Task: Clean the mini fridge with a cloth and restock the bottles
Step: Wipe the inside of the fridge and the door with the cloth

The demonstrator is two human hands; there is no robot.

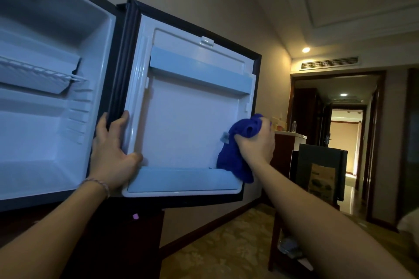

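Note:
The mini fridge (pixel 45 124) stands open on the left, its white inside bare apart from a wire shelf (pixel 40 75). Its door (pixel 190 115) is swung out to the right, with an upper rack (pixel 199 70) and a lower rack (pixel 181 180), both holding nothing. My left hand (pixel 112 154) grips the hinge-side edge of the door, thumb on the inner liner. My right hand (pixel 257 142) holds a bunched blue cloth (pixel 238 161) against the door's lower right corner, just above the lower rack. No bottles show inside the fridge.
The fridge sits on a dark wooden cabinet (pixel 113 244). To the right stand a wooden stand (pixel 285 222), a dark box (pixel 319 172) and a counter with a clear bottle (pixel 294 126). Patterned carpet (pixel 222 244) covers the floor, and a corridor (pixel 344 133) opens beyond.

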